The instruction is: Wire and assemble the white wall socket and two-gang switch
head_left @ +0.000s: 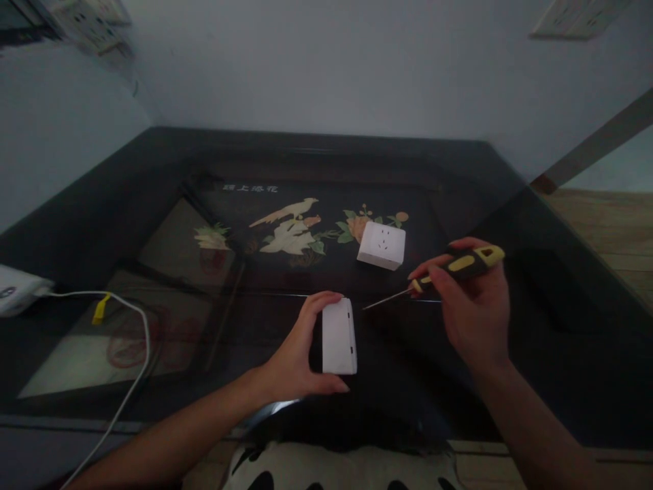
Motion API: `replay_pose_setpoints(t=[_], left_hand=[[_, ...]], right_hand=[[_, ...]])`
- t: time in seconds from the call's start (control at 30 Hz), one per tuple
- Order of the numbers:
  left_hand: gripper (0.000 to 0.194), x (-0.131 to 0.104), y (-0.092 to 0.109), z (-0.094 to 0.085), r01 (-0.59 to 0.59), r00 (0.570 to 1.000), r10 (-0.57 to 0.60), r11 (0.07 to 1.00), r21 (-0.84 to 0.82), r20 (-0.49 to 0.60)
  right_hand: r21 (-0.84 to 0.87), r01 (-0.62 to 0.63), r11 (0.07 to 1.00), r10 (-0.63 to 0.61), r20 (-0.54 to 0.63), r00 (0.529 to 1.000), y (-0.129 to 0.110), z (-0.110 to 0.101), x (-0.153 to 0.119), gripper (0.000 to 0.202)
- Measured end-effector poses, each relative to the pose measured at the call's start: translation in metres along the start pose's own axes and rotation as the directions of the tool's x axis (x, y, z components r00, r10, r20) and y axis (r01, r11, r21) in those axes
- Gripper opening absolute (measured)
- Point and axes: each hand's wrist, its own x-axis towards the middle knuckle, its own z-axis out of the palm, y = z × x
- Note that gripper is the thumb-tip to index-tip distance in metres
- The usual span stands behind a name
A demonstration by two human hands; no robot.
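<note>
My left hand [300, 354] grips a white socket box [337, 338] by its two ends, thumb at the near end and fingers at the far end. The box stands on its side, and two small dark slots show along its right edge. In my right hand [474, 306] is a screwdriver [459, 267] with a black and yellow handle. Its thin metal tip points left, close to the slotted edge but apart from it. Beyond both hands, a second white socket box [382, 243] lies with its socket holes facing up.
The dark glossy table [306, 153] bears a bird and flower picture and mirrors its surroundings. At the left lie a white power strip [20, 291] and its white cable [145, 340] with a yellow tag [101, 309]. Wall sockets [579, 19] sit on the wall behind.
</note>
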Motion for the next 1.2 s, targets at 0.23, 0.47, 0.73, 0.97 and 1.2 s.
replay_pose_setpoints(t=[0.23,0.47,0.73,0.97,1.2], left_hand=[[0.049,0.007,0.021,0.019,0.290,0.929,-0.339,0.916,-0.276,-0.151],[0.044,0.011,0.027,0.030,0.359,0.871,-0.463,0.830,-0.428,-0.166],[0.045,0.011,0.024,0.030,0.347,0.885,-0.441,0.837,-0.423,-0.147],[0.045,0.012,0.022,0.030,0.358,0.880,-0.455,0.826,-0.435,-0.139],[0.042,0.012,0.021,0.030,0.338,0.889,-0.430,0.849,-0.406,-0.159]], right_hand=[[0.101,0.153,0.983,-0.161,0.076,0.984,-0.024,0.016,0.026,0.013],[0.001,0.480,0.877,-0.478,0.090,0.873,-0.028,0.052,0.026,0.016],[-0.202,0.453,0.868,-0.442,0.102,0.891,-0.026,0.052,0.022,0.016],[-0.209,0.403,0.891,-0.382,0.134,0.914,-0.023,0.051,0.019,0.020],[-0.173,0.470,0.866,-0.435,0.206,0.877,-0.030,0.052,0.021,0.010]])
